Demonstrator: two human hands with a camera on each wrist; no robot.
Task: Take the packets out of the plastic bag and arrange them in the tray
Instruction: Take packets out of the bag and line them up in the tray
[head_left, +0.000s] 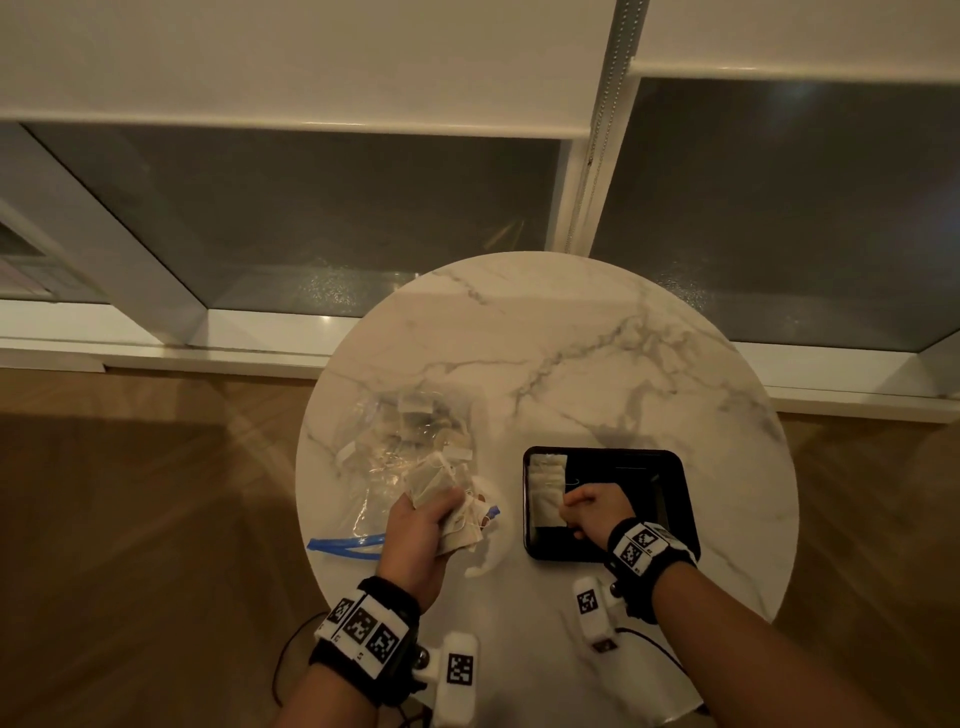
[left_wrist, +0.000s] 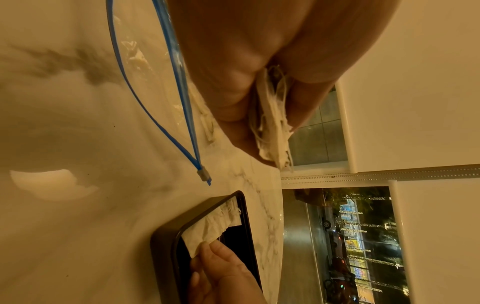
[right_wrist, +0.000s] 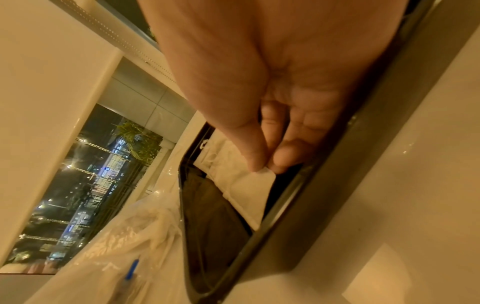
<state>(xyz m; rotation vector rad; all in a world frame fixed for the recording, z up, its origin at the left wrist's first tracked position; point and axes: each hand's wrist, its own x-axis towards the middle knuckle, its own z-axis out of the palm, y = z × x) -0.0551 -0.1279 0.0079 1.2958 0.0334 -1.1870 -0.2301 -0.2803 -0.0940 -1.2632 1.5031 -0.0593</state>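
Note:
A clear plastic bag (head_left: 395, 447) with a blue zip strip (head_left: 343, 545) lies on the left of the round marble table, with several white packets still inside. My left hand (head_left: 421, 525) hovers at the bag's mouth and grips a bunch of packets (left_wrist: 272, 123). The black tray (head_left: 670, 467) sits to the right. A row of overlapping packets (head_left: 545, 488) lies along its left side. My right hand (head_left: 587, 512) is inside the tray, thumb and forefinger pinching the corner of the nearest packet (right_wrist: 249, 185).
The marble table (head_left: 571, 353) stands against a low window sill (head_left: 156, 353); wooden floor surrounds it. The right half of the tray (head_left: 639, 493) is bare black. The table's near edge is just under my wrists.

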